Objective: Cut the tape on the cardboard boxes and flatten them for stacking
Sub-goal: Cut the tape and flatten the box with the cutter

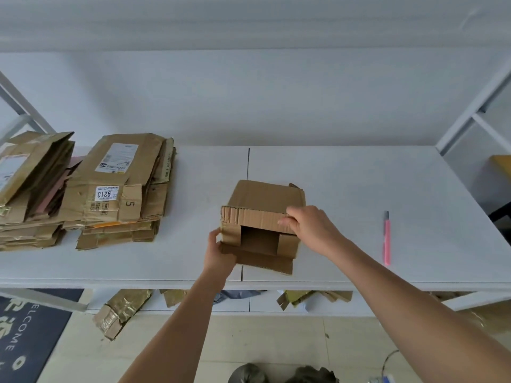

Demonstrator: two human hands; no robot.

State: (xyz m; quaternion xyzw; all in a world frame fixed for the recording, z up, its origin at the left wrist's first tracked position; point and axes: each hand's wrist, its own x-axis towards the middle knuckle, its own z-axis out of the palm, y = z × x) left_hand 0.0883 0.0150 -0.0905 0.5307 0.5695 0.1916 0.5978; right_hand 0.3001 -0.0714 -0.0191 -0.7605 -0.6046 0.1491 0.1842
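The white desk [345, 175] carried two stacks of flattened boxes [119, 189] at its left side, and a cardboard box [262, 205] lay on its side near the front edge in the middle, with its open end toward the person and the flaps spread. The right hand [309, 225] gripped the top flap of this box with curled fingers, and the left hand [218, 252] held the lower left flap at its corner. A pink utility knife [387, 239] lay on the desk well apart to the right, not touched by any hand.
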